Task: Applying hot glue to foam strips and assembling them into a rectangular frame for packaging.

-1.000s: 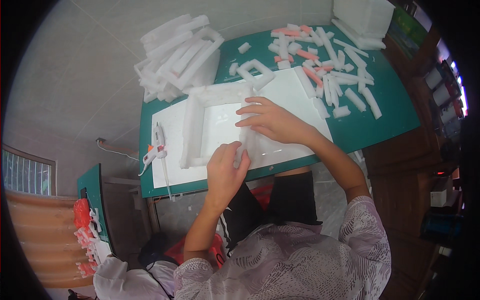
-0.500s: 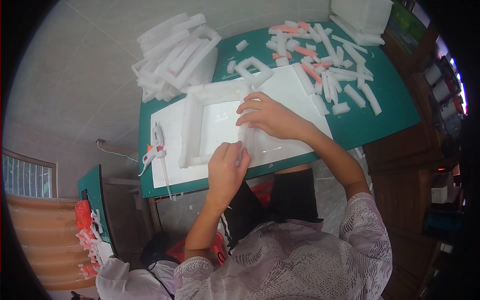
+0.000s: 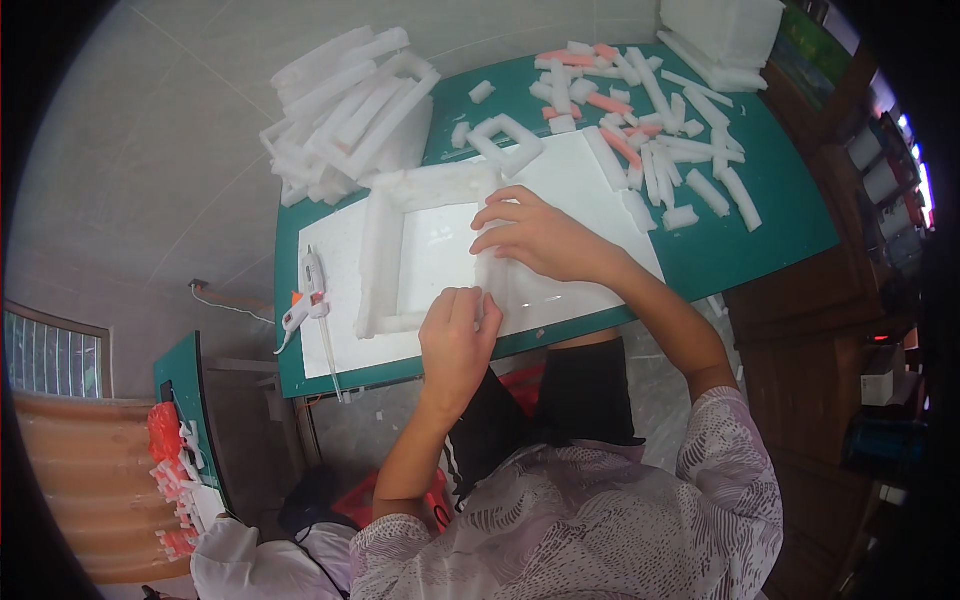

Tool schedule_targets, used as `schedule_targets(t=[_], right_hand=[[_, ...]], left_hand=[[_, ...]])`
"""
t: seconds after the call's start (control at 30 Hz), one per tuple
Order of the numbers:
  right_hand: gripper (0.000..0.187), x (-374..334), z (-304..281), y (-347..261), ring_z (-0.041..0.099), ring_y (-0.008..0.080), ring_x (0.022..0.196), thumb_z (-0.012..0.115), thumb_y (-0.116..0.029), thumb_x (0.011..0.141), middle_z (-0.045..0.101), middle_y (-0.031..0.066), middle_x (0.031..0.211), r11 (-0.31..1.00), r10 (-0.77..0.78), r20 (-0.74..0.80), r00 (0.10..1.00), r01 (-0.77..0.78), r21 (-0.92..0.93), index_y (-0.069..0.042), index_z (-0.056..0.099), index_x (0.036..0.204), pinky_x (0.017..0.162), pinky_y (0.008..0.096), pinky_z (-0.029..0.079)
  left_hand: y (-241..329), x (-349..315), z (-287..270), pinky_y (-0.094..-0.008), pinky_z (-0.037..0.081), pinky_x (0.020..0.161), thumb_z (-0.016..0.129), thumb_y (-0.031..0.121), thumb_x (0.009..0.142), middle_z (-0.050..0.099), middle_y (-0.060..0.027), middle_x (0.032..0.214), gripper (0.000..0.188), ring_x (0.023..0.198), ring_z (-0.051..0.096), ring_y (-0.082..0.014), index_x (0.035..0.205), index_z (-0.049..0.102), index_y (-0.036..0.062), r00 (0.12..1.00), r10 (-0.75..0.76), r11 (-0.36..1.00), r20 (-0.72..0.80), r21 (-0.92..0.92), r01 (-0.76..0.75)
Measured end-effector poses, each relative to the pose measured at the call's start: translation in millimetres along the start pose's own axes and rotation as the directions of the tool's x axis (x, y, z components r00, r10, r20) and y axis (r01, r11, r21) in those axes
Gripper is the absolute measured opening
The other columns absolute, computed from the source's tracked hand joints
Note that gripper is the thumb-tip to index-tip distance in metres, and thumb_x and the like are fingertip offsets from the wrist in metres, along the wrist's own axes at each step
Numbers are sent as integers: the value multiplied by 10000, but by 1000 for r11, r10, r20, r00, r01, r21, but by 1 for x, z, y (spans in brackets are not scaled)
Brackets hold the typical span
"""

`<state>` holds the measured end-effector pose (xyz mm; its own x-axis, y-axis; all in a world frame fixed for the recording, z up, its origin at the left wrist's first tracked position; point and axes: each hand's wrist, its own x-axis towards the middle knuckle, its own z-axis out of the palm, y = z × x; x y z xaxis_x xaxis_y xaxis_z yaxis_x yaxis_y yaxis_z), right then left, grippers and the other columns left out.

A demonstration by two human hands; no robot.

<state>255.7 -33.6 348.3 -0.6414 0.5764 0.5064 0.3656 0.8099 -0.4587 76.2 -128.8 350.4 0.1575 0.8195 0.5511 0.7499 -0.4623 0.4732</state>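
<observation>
A rectangular white foam frame [image 3: 380,255] with a hollow middle lies on a white sheet [image 3: 588,195] in front of me. At its near right corner my left hand [image 3: 457,335] is closed, fingers curled and thumb pressed to the foam. Farther along the same right side, my right hand [image 3: 545,238] grips the foam wall with bent fingers over its top. The hands cover much of that side. A white hot glue gun [image 3: 313,290] rests left of the frame, its nozzle end toward the near edge hard to make out.
The green table [image 3: 760,225] carries a small foam frame [image 3: 505,146] behind the large one. A tall stack of foam frames [image 3: 350,105] stands far left. White and pink foam strips [image 3: 655,150] lie scattered far right, with foam slabs [image 3: 722,40] behind. Another person's sleeve [image 3: 255,560] shows lower left.
My left hand has shifted very slightly at the near right corner of the foam frame. The right hand keeps its grip, and the whole view has drifted a little.
</observation>
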Motion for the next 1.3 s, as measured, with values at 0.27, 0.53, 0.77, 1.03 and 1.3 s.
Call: schedule_targets(t=[0.27,0.53,0.77,1.03,1.3], right_hand=[[240,1,1,-1,443,283,1195,629,-26,798,589,37,1159,998,27,14,1000,-28,52,-121,694,1009,1021,379,388],[428,-18,-4,-37,456,312,1202,543,59,744,555,106,1241,977,130,-54,990,-118,175,-93,642,1132,1038,401,361],[440,-44,16,-68,486,312,1111,559,40,730,542,98,1224,954,209,-120,971,-175,244,-102,631,1141,968,389,409],[369,-35,31,-82,506,273,1050,690,-46,741,573,86,1166,987,138,-174,975,-120,107,-117,660,1103,854,367,440],[251,-31,38,-85,527,287,1028,701,-95,786,575,81,1111,989,148,-208,967,-144,35,-94,669,1034,868,365,461]], left_hand=[[-2,0,3,-398,444,561,691,9,743,536,-124,705,139,637,546,-302,806,567,8,999,48,998,-23,37,-47],[-8,-6,-26,-370,476,746,741,64,721,592,-146,874,311,834,584,-302,1007,641,-9,993,-6,993,115,-120,20],[-22,-3,-46,-351,458,820,697,28,727,569,-146,1018,439,954,558,-300,1158,616,34,952,0,960,307,-268,86],[-35,-1,-46,-399,400,929,594,-54,753,551,-148,1070,491,1045,495,-330,1233,561,42,918,52,909,392,-400,119],[-33,-12,-44,-403,375,943,660,12,749,557,-139,1100,409,1082,490,-330,1148,576,41,980,12,973,200,-228,35]])
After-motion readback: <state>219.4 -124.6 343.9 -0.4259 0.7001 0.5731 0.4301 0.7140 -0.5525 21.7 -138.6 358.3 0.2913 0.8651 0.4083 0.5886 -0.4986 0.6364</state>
